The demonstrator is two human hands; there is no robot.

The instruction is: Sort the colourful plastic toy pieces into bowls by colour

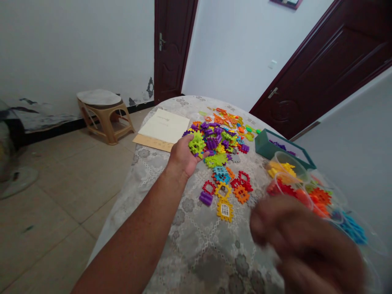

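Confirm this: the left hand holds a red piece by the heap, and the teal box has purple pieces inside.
Wrong on colour: in the head view, the left hand holds a lime-green piece by the heap, not a red one. The teal box does have purple pieces inside.

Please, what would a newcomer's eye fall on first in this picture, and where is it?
Probably the bright heap of plastic pieces on the patterned tablecloth, where the left hand holds lime-green plastic. Next, perhaps, the blurred right hand, large in the right foreground, near clear tubs of colored pieces.
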